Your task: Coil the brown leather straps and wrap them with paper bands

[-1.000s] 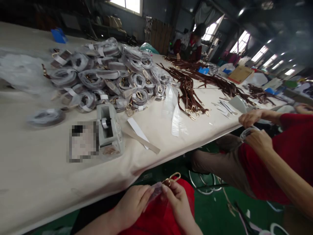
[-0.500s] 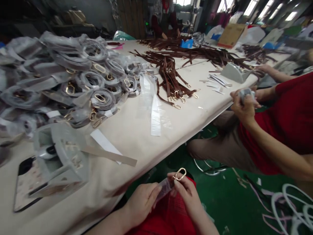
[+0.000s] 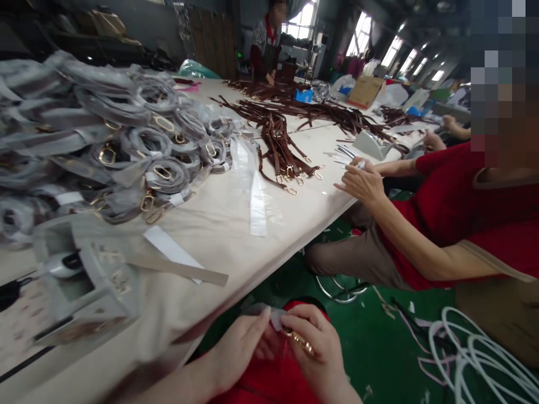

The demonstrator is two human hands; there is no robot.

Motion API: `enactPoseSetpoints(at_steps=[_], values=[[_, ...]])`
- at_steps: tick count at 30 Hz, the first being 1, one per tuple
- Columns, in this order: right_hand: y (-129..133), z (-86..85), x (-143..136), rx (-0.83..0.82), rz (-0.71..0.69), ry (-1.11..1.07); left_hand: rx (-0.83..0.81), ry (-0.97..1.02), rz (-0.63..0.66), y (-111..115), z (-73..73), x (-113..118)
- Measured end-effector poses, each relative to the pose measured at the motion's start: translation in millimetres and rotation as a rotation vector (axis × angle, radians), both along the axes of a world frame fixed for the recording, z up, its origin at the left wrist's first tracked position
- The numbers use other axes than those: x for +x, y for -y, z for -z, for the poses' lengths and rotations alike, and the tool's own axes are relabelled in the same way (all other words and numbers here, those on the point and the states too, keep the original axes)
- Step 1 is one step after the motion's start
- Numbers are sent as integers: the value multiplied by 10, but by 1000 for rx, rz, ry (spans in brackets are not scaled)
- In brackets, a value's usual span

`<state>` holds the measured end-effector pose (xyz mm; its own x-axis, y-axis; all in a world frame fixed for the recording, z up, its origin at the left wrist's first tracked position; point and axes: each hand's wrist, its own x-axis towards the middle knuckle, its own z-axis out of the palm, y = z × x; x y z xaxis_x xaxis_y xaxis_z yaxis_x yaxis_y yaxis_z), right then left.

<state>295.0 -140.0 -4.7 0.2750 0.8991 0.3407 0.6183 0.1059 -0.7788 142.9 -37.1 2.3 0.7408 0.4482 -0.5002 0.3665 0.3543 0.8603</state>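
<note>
Over my lap, my left hand (image 3: 241, 347) pinches a strap end (image 3: 276, 318) covered in clear plastic film. My right hand (image 3: 319, 343) closes round the other side of it, with a gold snap hook (image 3: 302, 341) lying against the fingers. Most of the strap is hidden by my hands. On the table to the left stands a grey tape dispenser (image 3: 113, 297), and a beige strip (image 3: 181, 269) crosses a white strip (image 3: 168, 247) beside it. Behind these is a heap of coiled straps (image 3: 164, 174) wrapped in film, with gold hooks showing.
Brown straps (image 3: 275, 146) with gold hooks lie mid-table, next to plastic sleeves (image 3: 257, 207). At right a co-worker in a red shirt (image 3: 442, 196) sits with both hands (image 3: 362, 179) over the table edge. White tubing (image 3: 467, 348) lies low at right.
The hook has turned down from above my right fingers into that hand. The co-worker's hands have moved over the table edge, near the white paper strips. My view has tilted up and right.
</note>
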Motion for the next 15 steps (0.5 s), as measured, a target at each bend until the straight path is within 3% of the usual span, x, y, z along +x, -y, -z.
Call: enactPoseSetpoints(at_steps=[2,3,5,10,15], values=[[47,-56,-191,-29,-114,60,-437,132,-84,87,-13,-96],[67,-83,-286,-54,-171,64,-572,186,-155,120,-6,-159],[104,-135,-437,-105,-274,26,-693,234,-287,159,23,-314],[80,-158,-568,-219,-339,-96,-709,131,-330,190,73,-786],[-232,27,-858,-350,-520,-128,-628,6,-154,218,-149,-1158]])
